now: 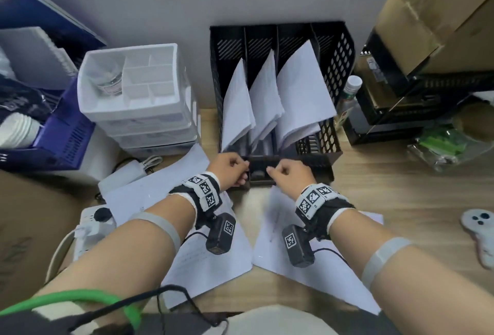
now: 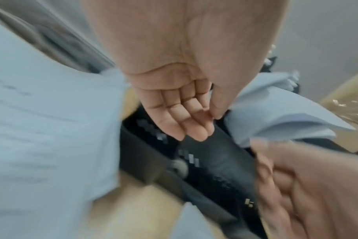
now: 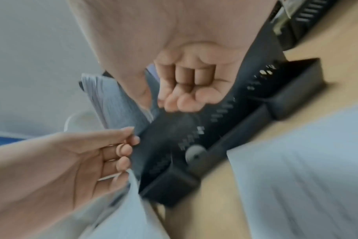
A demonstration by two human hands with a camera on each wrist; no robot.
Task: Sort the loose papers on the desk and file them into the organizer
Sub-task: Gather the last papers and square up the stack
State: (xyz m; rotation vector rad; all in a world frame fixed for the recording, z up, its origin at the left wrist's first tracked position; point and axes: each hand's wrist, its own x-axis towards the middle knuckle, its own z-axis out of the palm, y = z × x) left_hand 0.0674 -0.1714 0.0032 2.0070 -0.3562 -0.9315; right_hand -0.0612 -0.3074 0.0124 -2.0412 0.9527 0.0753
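A black mesh organizer [image 1: 335,67] stands against the wall; three of its slots hold leaning bundles of white paper [image 1: 299,94]. Both my hands hover at its low front lip [image 1: 318,163]. My left hand [image 1: 235,171] [image 2: 206,126] has loosely bent fingers with the thumb beside them, and holds nothing that I can see. My right hand [image 1: 283,171] [image 3: 164,105] is curled into a fist; its thumb lies against the edge of a filed bundle [image 3: 117,103]. Loose printed sheets lie on the desk under my left arm [image 1: 149,187] and under my right arm [image 1: 270,227]. Both wrist views are motion-blurred.
A white drawer unit [image 1: 139,88] and a blue basket [image 1: 61,142] stand to the left, with a power strip [image 1: 93,225] and a charger [image 1: 125,174] in front. To the right are a bottle [image 1: 347,99], a black crate [image 1: 401,110], a cardboard box [image 1: 441,13] and a white controller [image 1: 481,235].
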